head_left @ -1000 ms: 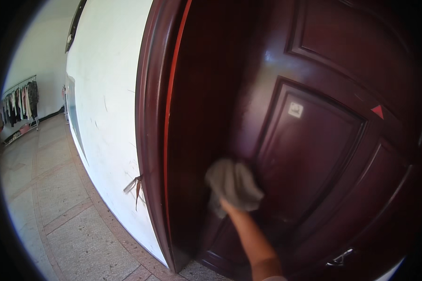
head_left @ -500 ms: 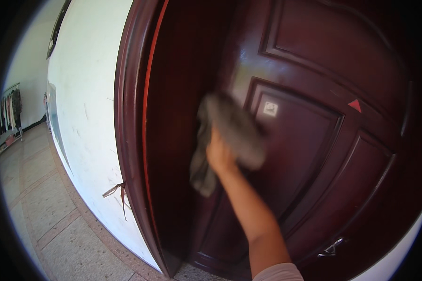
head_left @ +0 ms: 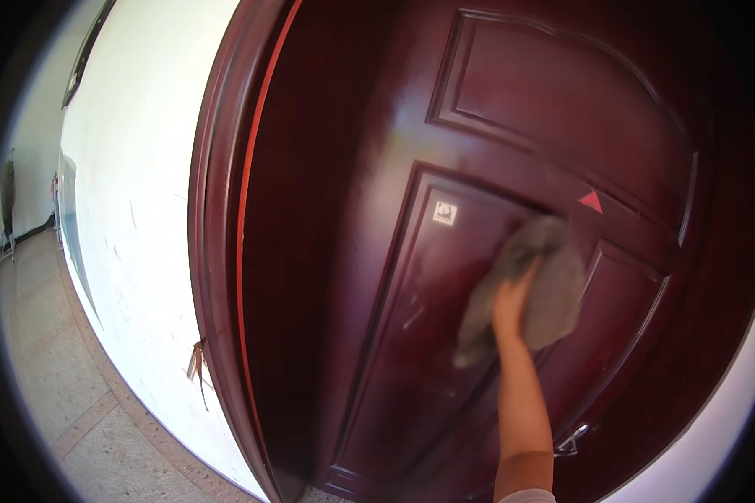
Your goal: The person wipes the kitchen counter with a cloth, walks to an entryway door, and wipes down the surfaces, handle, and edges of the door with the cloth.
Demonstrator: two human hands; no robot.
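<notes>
My right hand [head_left: 512,306] is closed on a grey-brown cloth [head_left: 558,298] and presses it against a dark red panelled door [head_left: 445,310]. The cloth is bunched around the fingers, its lower corner hanging to the left, and motion blurs it a little. It lies across the right edge of the door's middle raised panel, below a small red triangle [head_left: 591,202]. A small white square sticker [head_left: 445,213] is on the same panel, up and left of the cloth. My left hand is out of view.
A metal door handle [head_left: 572,441] sticks out to the right of my forearm. The door frame [head_left: 218,251] runs down the left, beside a white wall [head_left: 134,193] with a dry brown strip [head_left: 198,362] hanging on it. Stone-tiled floor [head_left: 117,453] lies at lower left.
My right hand has carried the cloth rightward and slightly down, from the door's left edge to the right side of the middle panel. The view has shifted slightly.
</notes>
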